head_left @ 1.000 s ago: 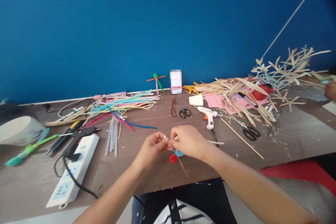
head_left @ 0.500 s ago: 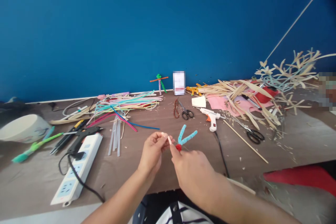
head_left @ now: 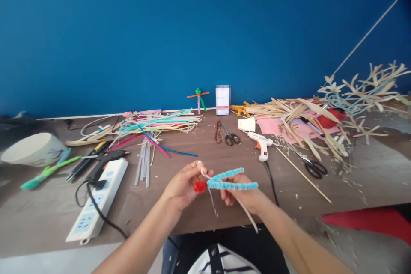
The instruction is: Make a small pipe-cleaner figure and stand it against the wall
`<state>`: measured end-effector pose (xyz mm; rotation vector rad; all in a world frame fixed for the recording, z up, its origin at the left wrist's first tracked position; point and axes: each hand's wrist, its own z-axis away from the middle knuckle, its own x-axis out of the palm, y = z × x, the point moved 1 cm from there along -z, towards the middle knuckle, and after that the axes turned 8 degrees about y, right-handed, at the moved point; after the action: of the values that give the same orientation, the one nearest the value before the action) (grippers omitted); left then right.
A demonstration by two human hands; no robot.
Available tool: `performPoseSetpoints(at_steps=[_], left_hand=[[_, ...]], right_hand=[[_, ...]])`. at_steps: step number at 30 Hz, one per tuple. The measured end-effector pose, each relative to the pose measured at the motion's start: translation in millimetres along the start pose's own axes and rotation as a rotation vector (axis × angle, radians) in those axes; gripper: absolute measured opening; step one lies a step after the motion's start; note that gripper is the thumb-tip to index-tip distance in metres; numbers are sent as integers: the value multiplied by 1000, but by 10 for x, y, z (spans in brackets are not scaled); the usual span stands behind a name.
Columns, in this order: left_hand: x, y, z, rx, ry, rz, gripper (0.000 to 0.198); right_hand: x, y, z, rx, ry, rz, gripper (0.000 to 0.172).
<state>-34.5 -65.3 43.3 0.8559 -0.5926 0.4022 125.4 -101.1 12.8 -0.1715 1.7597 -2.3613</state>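
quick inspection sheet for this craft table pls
surface: brown table, scraps strewn at right
job's things: blue pipe cleaner with red bud and pale strip, held above the near edge
clutter: pipe cleaners, glue sticks, small scissors, large scissors, glue gun, leaf strips, bowl
hands: left hand pinches the bud end; right hand grips the blue pipe cleaner from below
cables: power strip with black lead; glue gun cord runs toward the near edge
surroundings: blue wall; red object lower right
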Motion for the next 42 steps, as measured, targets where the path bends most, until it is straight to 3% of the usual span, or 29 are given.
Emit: performPoseSetpoints(at_steps=[3,7,13,19,24,30,35,42], left_hand=[[-16,25,19,-71,-136,-91,12],[-21,70,40,-80,-216,-214,13],[-57,102,24,-150,-217,-370,15],[-50,139,-17,73,-192,-546,17],[10,130,-24,224,-196,-667,17],[40,138,-10,231,-217,-703,17],[17,107,-35,311,-142,-712,17],[5,35,-81,466,4,-756,19]], right_hand=[[-213,30,-193,59,-90,-250,25],[-424,-66,-306,38,-221,-275,24],[-635,-369,-338,-59,-380,-83,21],[-553,-669,-204,-57,-422,247,23],[-300,-703,-164,-30,-291,571,31],[-132,-625,-239,8,-275,499,26],[-58,-637,-233,-88,-30,555,15],[97,-817,6,-362,192,994,16]])
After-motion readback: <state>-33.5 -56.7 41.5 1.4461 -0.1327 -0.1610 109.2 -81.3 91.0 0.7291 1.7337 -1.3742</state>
